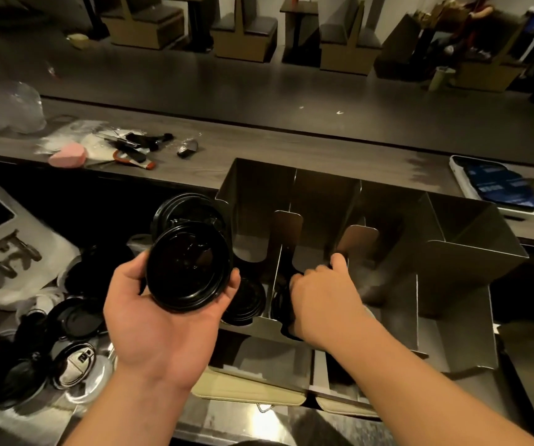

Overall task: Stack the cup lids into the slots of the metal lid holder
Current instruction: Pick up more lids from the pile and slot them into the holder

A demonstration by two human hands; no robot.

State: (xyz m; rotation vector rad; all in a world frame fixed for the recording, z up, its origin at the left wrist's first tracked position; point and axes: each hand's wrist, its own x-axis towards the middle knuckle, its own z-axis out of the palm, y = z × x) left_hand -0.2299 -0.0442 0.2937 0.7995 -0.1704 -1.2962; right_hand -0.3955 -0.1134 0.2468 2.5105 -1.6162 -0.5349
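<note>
Head view. At centre left, grips a stack of cup lids (188,268) with the left hand (162,317), fingers curled round the rim, just beside the metal lid holder (452,252). Reaches with the right hand (323,294) into the second slot, fingers bent down over the lids already there (280,304); gripping or only pressing, cannot tell. Probably settling this slot; next calls for lowering the held stack flat between the dividers. Loose lids (72,320) at lower left on the tabletop (8,420). Right forearm crosses the holder's front.
</note>
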